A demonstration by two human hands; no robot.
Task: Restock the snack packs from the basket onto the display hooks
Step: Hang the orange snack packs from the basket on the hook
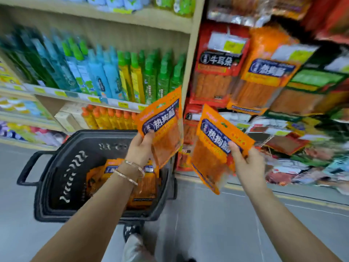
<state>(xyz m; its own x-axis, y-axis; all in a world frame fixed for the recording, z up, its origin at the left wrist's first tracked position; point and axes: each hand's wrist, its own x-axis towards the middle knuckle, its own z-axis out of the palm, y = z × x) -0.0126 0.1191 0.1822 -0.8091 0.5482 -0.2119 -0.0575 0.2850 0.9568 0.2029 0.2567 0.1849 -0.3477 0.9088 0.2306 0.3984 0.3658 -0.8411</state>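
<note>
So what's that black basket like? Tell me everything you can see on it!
The basket is black, hard-looking plastic, with rows of wavy slots cut through its walls and a loop handle sticking out at one end. It stands upright and open on the grey floor, in front of the shelves. Orange snack packs lie piled in its bottom. The person's left arm reaches across above it; nothing is seen gripping it.

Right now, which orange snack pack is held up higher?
The left pack, gripped by the left hand above the basket; the right pack is lower.
</note>
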